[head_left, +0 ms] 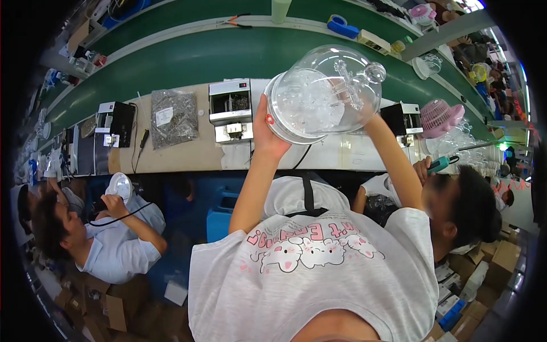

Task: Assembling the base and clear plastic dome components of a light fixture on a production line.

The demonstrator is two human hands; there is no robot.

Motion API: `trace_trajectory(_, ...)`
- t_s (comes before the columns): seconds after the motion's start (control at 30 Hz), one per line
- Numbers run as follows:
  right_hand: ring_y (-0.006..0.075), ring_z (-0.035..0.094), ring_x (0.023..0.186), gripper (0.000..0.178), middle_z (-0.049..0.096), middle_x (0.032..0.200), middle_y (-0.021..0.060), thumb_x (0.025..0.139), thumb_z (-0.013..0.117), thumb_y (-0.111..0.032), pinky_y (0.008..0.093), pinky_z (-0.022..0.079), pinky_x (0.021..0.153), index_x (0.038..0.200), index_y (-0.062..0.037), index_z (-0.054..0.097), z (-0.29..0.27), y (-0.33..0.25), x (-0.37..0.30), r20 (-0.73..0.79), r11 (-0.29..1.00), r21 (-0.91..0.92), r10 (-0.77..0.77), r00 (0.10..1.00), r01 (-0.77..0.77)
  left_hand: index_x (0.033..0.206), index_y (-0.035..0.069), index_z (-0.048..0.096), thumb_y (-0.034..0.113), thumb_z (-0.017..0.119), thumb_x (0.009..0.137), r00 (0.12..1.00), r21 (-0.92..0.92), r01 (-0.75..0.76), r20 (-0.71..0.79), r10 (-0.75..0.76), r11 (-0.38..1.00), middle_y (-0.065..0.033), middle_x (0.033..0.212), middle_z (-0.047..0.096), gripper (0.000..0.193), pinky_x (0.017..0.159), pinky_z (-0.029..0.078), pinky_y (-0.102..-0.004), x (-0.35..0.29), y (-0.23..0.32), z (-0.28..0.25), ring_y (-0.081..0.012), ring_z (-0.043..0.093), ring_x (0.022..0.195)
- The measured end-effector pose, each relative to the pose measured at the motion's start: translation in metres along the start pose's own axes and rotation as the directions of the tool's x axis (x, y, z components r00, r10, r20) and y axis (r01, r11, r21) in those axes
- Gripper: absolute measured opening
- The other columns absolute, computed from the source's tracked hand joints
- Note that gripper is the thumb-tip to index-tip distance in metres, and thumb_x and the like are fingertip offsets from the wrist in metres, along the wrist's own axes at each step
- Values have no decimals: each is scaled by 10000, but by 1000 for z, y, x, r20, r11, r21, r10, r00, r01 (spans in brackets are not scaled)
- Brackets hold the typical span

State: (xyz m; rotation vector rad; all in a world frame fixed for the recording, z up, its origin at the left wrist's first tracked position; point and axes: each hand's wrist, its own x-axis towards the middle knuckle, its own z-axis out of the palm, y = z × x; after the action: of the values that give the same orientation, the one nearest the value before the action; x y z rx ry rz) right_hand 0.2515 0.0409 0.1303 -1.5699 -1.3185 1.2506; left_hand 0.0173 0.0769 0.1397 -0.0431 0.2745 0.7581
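Above the bench I hold up a tilted clear dome (310,102) with a white round base and a small clear knob. Clear, crystal-like branching pieces show inside or through it. My left hand (269,134) is closed around the edge of the white base, with the thumb pointing up along its side. On the opposite side, my right hand (367,111) supports the clear shell; its fingers are partly seen through the plastic. Directly beyond my left hand stands a black-and-white screw feeder (230,102).
A bag of screws (174,119) and a screwdriver (143,139) lie left on the bench, beside another feeder (117,122). A third feeder (401,119) and a pink fan (440,118) stand right. A co-worker's hand holds a teal power screwdriver (441,165); another person sits left. A green conveyor (171,62) runs behind.
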Motion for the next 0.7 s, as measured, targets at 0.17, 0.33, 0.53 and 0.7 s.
trace_trajectory(0.17, 149, 493, 1079, 388, 538, 1180, 63, 820, 588, -217, 297, 379, 911, 1171, -65, 519, -12, -136, -28, -342, 834, 306, -353, 871, 459, 1276, 48, 383, 392, 375, 904, 994, 2, -68, 83, 67, 998, -152, 1298, 407, 507, 994, 322, -456, -7, 7, 14, -308, 407, 1183)
trace_trajectory(0.33, 200, 470, 1138, 468, 521, 1202, 106, 755, 647, -280, 333, 346, 957, 1138, -40, 530, 9, -209, -57, 8, 730, -313, -638, 770, 607, 1290, 51, 365, 373, 357, 911, 978, 37, -131, 168, 123, 991, -144, 1307, 399, 497, 1002, 306, -467, -17, 10, 28, -304, 390, 1199)
trace_trajectory(0.53, 243, 445, 1174, 356, 575, 1125, 104, 614, 729, -110, 369, 317, 987, 949, -45, 627, 1, -190, -71, 1, 770, -234, -610, 792, 593, 1315, 56, 327, 345, 349, 917, 957, 195, -287, 101, 272, 938, -130, 1319, 387, 493, 999, 313, -462, -51, 7, 34, -295, 384, 1207)
trace_trajectory(0.7, 375, 319, 1247, 502, 522, 1183, 172, 595, 769, -189, 494, 216, 1022, 1032, -32, 578, 12, -159, -92, 21, 671, -28, -741, 671, 741, 1322, 42, 305, 331, 368, 913, 929, 303, -366, 176, 326, 880, -112, 1311, 402, 505, 982, 349, -421, -83, 7, 12, -259, 410, 1193)
